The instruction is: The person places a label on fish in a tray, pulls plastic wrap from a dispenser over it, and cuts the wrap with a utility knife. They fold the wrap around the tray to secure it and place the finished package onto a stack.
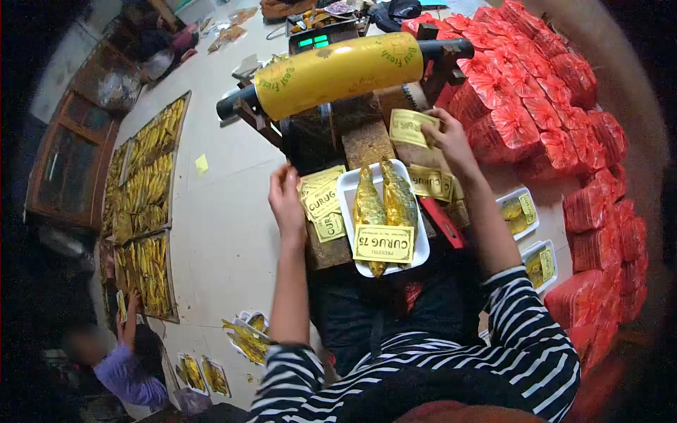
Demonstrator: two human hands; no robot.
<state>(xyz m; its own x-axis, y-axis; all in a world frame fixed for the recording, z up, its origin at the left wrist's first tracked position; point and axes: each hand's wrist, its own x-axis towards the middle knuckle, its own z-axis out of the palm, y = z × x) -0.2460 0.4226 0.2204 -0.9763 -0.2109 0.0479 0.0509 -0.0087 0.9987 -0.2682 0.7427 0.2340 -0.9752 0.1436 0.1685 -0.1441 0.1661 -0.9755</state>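
Note:
My right hand point(448, 139) pinches a yellow paper label point(409, 128) above the right side of the wooden stand. Empty and with its fingers loosely raised, my left hand point(285, 200) is beside a pile of printed labels point(323, 194). Between my hands a white foam tray point(421, 248) holds two golden fish point(369, 201), and a yellow label reading "CURUG 75" point(383, 243) lies across their near ends. More labels point(431, 182) lie to the right of the tray, close to a red-handled tool point(442, 222).
A yellow film roll point(338, 74) spans the stand ahead. Red plastic packs point(504, 99) are stacked on the right, near trays of fish point(539, 266). At left, a person in purple point(134, 374) reaches toward racks of fish point(144, 275). A scale point(321, 39) stands behind the roll.

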